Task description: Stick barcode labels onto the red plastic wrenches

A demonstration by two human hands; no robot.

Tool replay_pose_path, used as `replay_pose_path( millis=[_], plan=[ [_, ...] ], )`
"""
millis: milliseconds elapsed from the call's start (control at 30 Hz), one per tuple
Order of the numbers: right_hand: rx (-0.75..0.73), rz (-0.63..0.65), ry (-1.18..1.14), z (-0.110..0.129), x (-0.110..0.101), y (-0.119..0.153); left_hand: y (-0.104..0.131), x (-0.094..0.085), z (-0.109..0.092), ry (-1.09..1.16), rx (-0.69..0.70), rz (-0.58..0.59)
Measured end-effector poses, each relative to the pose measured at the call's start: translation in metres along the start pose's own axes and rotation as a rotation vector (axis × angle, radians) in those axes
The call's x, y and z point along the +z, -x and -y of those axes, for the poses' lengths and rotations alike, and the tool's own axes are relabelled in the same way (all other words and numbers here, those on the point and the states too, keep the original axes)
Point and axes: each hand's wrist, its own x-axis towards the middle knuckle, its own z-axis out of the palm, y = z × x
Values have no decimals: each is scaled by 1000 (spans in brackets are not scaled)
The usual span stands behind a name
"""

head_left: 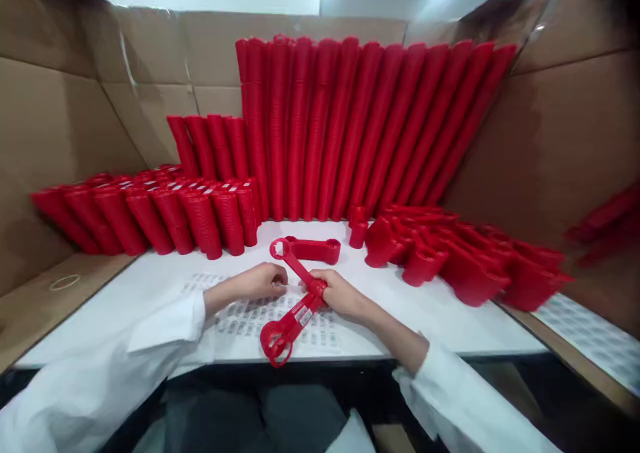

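Nearest, at the lower middle of the frame, the held red pieces [289, 325] slant over the front of the bench [165, 293], their looped ends toward the bottom edge. The right hand [343, 294] has its fingers closed round their middle; gripping there should keep both ends steady, and the white stickers [303, 315] are best left uncovered and flat. Beneath lies a sheet of small printed labels [240, 325]; lifting the pieces clear of it would avoid creasing it. Left of centre, the left hand [263, 281] curls its fingers inward, tips close together; whether they pinch anything I cannot tell. A light fingertip hold would suit anything thin. Just beyond, mid-frame, lies a loose red piece [314, 251], best not nudged. Farther back, tall red stacks [340, 133] lean across the upper middle; elbows should stay low.
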Motion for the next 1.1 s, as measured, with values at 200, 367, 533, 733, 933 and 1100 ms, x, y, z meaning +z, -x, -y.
replay_pose_path(
  millis=[200,367,533,733,933,1100],
  plan=[
    [38,44,-20,8,0,6,-3,6,5,41,-39,8],
    [68,54,-7,14,0,8,-1,5,2,108,-37,18],
    [38,60,22,12,0,8,-1,3,0,109,-6,-3],
    [22,71,24,8,-2,7,1,1,-7,19,2,-14],
    [19,76,25,8,-2,8,1,1,-7,46,27,-21],
    [-1,68,27,8,-1,8,3,2,-7,102,51,-58]
  ],
)
